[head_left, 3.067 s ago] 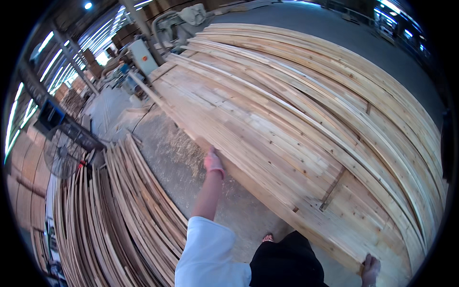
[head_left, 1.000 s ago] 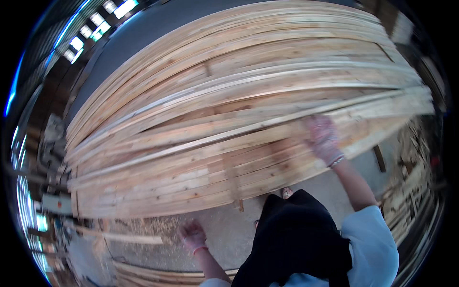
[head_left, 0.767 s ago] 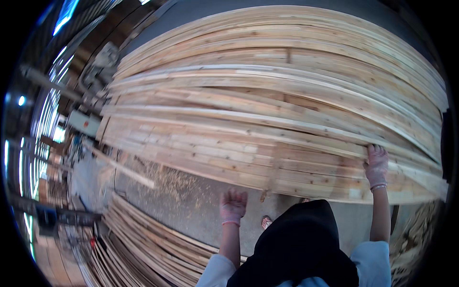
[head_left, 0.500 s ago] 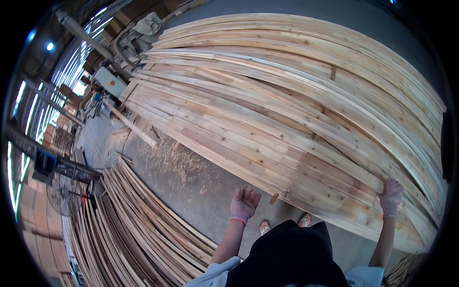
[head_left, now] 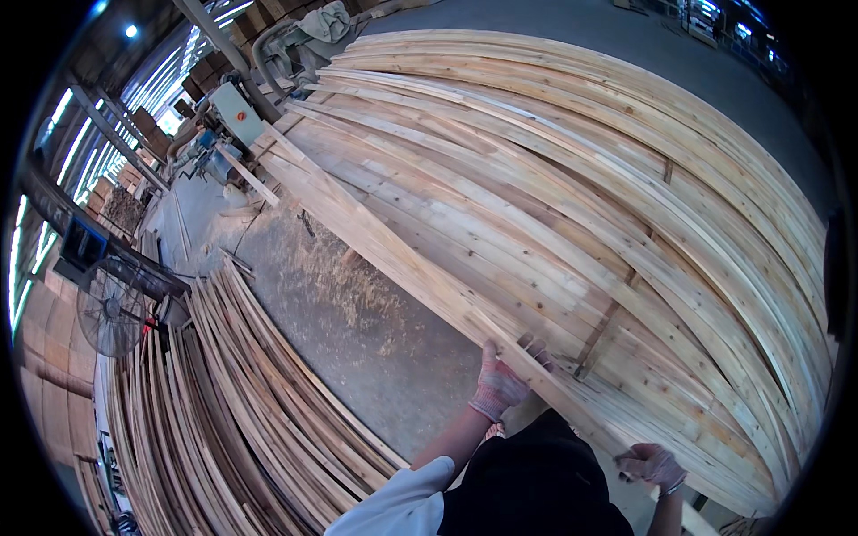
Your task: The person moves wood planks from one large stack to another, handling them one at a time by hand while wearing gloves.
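Where the hands (head_left: 500, 386) meet it, the board (head_left: 433, 286) slants forward-left.

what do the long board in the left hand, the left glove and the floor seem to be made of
Long board: wood, maybe pine, apparently unvarnished; pale, matt, grained face.
Left glove: probably thin knit fabric, finish unclear; whitish mottling and a snug cuff suggest it.
Floor: likely concrete, unpainted-looking; dull, uneven grey around scattered wood shavings.

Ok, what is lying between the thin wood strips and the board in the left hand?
In the head view, grey floor with scattered wood shavings lies between strips and board; nearer the wearer, the left forearm crosses that gap.
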Demonstrator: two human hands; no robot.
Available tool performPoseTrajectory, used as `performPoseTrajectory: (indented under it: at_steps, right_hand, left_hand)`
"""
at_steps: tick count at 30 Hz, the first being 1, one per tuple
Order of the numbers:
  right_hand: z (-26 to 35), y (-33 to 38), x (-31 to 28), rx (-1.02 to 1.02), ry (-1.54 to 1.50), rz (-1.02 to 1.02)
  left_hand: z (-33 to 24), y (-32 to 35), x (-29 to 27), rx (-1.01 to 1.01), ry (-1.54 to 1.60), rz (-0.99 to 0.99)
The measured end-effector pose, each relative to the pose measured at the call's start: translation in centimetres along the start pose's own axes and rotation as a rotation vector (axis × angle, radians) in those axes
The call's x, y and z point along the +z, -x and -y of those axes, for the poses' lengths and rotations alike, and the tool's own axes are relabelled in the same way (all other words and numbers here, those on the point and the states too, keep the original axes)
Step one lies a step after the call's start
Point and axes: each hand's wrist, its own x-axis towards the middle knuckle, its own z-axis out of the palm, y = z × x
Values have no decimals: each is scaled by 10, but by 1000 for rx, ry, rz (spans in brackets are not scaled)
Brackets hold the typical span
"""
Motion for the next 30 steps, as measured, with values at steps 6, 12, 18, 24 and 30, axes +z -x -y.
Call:
performPoseTrajectory:
  at_steps: [6,12,18,24,30]
  right_hand:
    - [-19,-5,59,173,-113,-166]
    - [-133,43,57,549,350,-276]
    - [-261,86,61,618,320,-570]
    - [-260,82,53,581,213,-658]
    - [-297,95,21,560,146,-706]
  left_hand:
    - [-24,32,-24,-60,121,-8]
    - [-47,49,-31,20,3,-240]
    - [-44,57,-29,11,0,-166]
    - [-14,56,-35,83,-91,-234]
    - [36,70,-38,70,14,-278]
